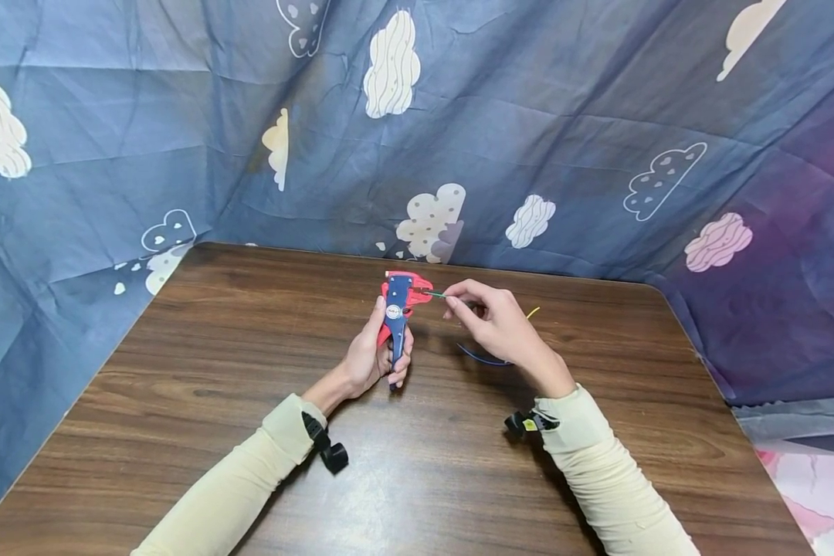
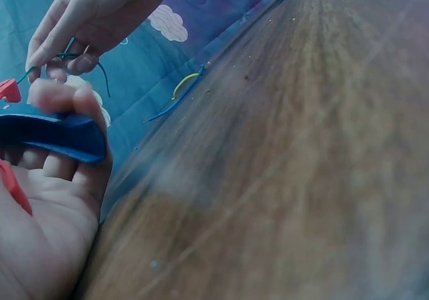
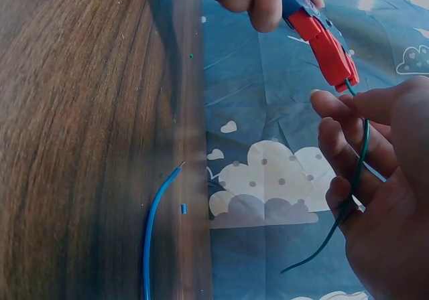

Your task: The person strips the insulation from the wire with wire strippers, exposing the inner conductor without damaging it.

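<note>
My left hand [image 1: 371, 357] grips the handles of a red and blue wire stripper [image 1: 397, 297], its head held up above the table. Between thumb and forefinger, my right hand [image 1: 503, 320] pinches a green wire [image 3: 362, 154]. One end of that wire sits at the mouth of the stripper's red jaws; how deep it goes in is hidden. The wire's free end curves down past the right palm in the right wrist view. Below the right hand, a blue wire [image 3: 151, 216] with a bare copper tip lies on the table.
A yellow wire [image 1: 533, 313] lies by the blue one, partly hidden behind the right hand. Small bits of insulation, one a blue piece [image 3: 184, 209], are scattered on the brown wooden table [image 1: 250, 324]. A blue cloth [image 1: 333, 154] with clouds hangs behind the table.
</note>
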Demonstrator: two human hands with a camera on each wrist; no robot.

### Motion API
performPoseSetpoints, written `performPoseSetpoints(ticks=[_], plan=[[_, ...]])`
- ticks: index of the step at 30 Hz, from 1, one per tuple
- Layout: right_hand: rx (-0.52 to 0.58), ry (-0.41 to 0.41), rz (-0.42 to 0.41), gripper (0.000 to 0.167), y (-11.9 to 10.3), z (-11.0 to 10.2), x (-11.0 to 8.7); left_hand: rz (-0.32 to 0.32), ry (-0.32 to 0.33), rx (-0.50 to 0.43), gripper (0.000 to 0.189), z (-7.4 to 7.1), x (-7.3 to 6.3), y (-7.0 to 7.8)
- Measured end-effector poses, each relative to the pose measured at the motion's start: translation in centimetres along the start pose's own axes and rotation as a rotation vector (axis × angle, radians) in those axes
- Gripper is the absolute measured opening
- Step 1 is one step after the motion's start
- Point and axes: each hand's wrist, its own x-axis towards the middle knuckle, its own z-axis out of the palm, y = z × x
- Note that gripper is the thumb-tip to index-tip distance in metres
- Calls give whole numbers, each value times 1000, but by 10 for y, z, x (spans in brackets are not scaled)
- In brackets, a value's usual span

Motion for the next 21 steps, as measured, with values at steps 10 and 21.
performPoseSetpoints(ticks=[10,21], plan=[[-9,-5,12,12,2,-2,0,-26,-10,-3,93,0,1,0],[-43,22,32,12,2,-11,1,-11,-25,-25,93,0,3,1]])
